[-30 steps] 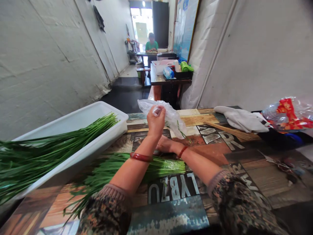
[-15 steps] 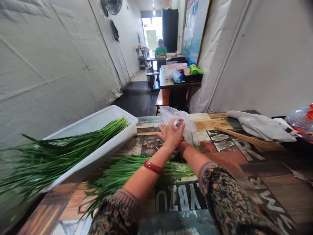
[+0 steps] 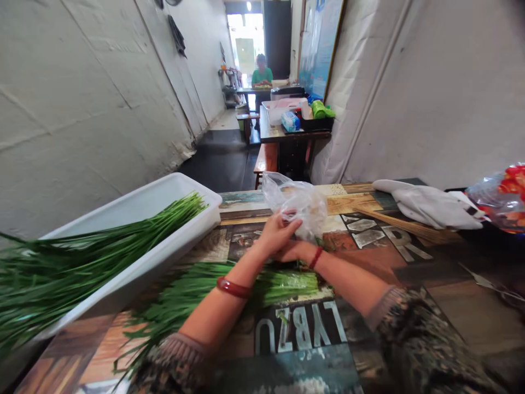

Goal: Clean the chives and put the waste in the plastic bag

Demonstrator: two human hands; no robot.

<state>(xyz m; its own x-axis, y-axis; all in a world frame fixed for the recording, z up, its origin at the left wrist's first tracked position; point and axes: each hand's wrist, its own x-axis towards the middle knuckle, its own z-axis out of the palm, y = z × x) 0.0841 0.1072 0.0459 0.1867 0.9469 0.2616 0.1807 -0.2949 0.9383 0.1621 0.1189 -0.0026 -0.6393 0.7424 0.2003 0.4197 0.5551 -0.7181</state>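
At the middle of the patterned table, my left hand [image 3: 278,234], with a reddish bangle on its forearm, pinches the near edge of a clear plastic bag [image 3: 309,210]. My right hand [image 3: 293,251], a red string on its wrist, lies low beside the bag, just right of and below the left; its fingers are mostly hidden behind the left hand. Under my forearms a bunch of long green garlic chives [image 3: 287,283] lies flat, pale stem ends to the right. More chives [image 3: 135,241] lie in a white plastic tub [image 3: 123,207] at the left, leaves hanging over its rim.
A grey-white cloth or glove [image 3: 435,202] and thin wooden sticks [image 3: 404,225] lie at the right, near a clear and red plastic package [image 3: 502,194]. Farther back a table [image 3: 273,131] holds boxes, and a person in green [image 3: 261,76] sits behind.
My hands were crossed at the wrists with the right fingers spread to the left; the right hand has drawn back to the right and lower. The view has shifted slightly.
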